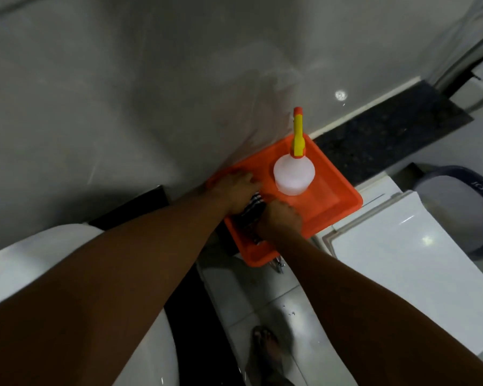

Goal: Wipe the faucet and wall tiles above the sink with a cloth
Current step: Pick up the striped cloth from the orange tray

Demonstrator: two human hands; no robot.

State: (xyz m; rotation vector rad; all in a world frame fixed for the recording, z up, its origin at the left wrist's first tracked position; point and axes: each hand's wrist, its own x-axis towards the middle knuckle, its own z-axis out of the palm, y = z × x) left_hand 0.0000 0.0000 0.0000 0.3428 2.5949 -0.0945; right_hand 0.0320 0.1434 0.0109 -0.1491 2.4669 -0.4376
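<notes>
Both hands reach into an orange tray (pixel 332 201) on the dark counter (pixel 379 140). The striped cloth (pixel 253 211) lies at the tray's 8 o'clock corner, bunched between them: the left hand (pixel 234 190) presses on it from 10 o'clock, the right hand (pixel 280 218) grips it from 4 o'clock, fingers curled. A white spray bottle (pixel 293 174) stands at the cloth's 2 o'clock, just beside the hands

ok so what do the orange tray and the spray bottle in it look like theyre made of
Orange tray: probably moulded plastic, with a uniform bright colour, rounded rim and slight sheen. Spray bottle: translucent whitish plastic body, apparently matte, topped by an opaque yellow and orange trigger head.
</notes>
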